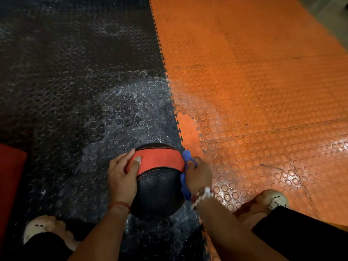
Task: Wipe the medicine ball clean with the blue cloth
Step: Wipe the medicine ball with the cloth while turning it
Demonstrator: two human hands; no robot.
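A black medicine ball (157, 189) with a red band across its top sits on the dark studded floor mat, close in front of me. My left hand (122, 176) lies on the ball's left side, thumb stretched over the red band. My right hand (197, 176) presses the blue cloth (185, 185) against the ball's right side, fingers curled round the cloth. Most of the cloth is hidden between hand and ball; a tip shows above and a strip hangs below the hand.
The black mat (75, 91) meets an orange studded mat (254, 81) along a toothed seam just right of the ball. My two feet in pale shoes (40, 229) (273, 199) flank the ball. A red padded object (10, 185) stands at the left edge.
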